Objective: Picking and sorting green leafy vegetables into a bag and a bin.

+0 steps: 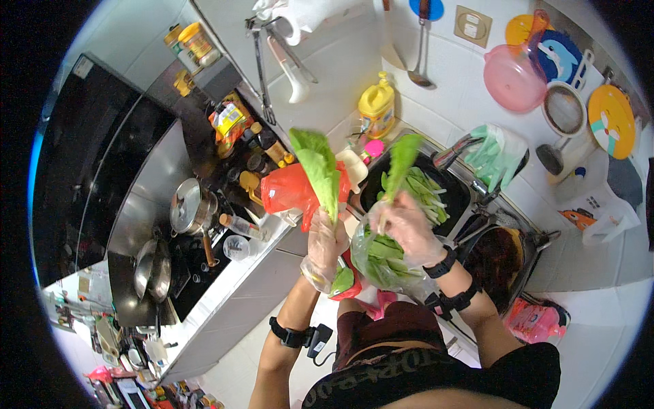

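Observation:
My left hand (327,237), in a clear plastic glove, grips the stem of a large green leaf (317,171) that points away from me. Gloved the same way, my right hand (406,227) holds a smaller leafy green (402,161) by its pale stem. Below and beside the right hand is a clear plastic bag (360,250) with green leaves in it. More cut or torn greens (426,194) lie in the dark sink basin (452,179) beyond that hand. Near my left wrist, another leaf (342,282) shows in a red bag or container (352,291), partly hidden by the hand.
A red plastic bag (286,189) sits on the counter beyond my left hand. Green rubber gloves (493,153) drape over the faucet (452,152). A yellow detergent bottle (377,110) stands in the corner. Pots (190,207) are on the stove at left; a dark-filled pan (493,260) is at right.

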Tool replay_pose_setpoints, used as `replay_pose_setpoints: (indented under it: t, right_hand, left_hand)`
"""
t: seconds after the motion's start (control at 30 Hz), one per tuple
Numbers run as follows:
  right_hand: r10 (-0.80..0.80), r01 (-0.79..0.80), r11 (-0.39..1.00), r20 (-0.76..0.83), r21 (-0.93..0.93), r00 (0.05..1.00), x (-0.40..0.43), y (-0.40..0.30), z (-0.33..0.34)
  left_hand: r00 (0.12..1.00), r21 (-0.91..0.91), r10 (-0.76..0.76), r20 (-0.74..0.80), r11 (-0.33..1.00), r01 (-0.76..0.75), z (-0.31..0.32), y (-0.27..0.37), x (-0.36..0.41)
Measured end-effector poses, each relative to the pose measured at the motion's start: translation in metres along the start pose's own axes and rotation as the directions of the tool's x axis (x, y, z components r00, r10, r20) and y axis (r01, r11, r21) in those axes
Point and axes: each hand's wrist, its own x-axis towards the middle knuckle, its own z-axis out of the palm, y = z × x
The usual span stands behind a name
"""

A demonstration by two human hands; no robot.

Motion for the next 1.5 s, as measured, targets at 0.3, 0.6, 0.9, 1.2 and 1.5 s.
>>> replay_pose_setpoints:
  t: [0.3,0.6,0.9,1.2,1.5]
  right_hand:
    - [0.102,-0.103,0.929,-0.023,-0.354,0.995,0.017,0.013,0.012]
    - [-0.09,0.011,0.917,-0.18,-0.399,0.98,0.024,0.031,0.002]
    - [0.596,-0.6,0.69,0.153,0.405,0.788,-0.01,0.034,-0.039]
    - [0.399,-0.433,0.793,-0.172,-0.428,0.901,-0.019,-0.018,-0.082]
    - [0.267,-0.453,-0.297,-0.529,-0.84,0.806,0.041,0.02,-0.244]
  left_hand:
    - [0.958,0.533,0.244,0.151,0.796,-0.287,0.003,-0.042,0.01]
    - [0.911,0.878,0.325,0.254,0.318,-0.358,0.016,-0.041,0.001]
    - [0.858,0.859,0.097,0.504,0.051,-0.51,0.001,-0.035,-0.033]
    - [0.826,0.806,-0.029,0.563,0.239,-0.542,-0.044,-0.005,-0.078]
    - [0.928,0.995,-0.369,-0.053,0.062,0.082,-0.22,-0.075,-0.071]
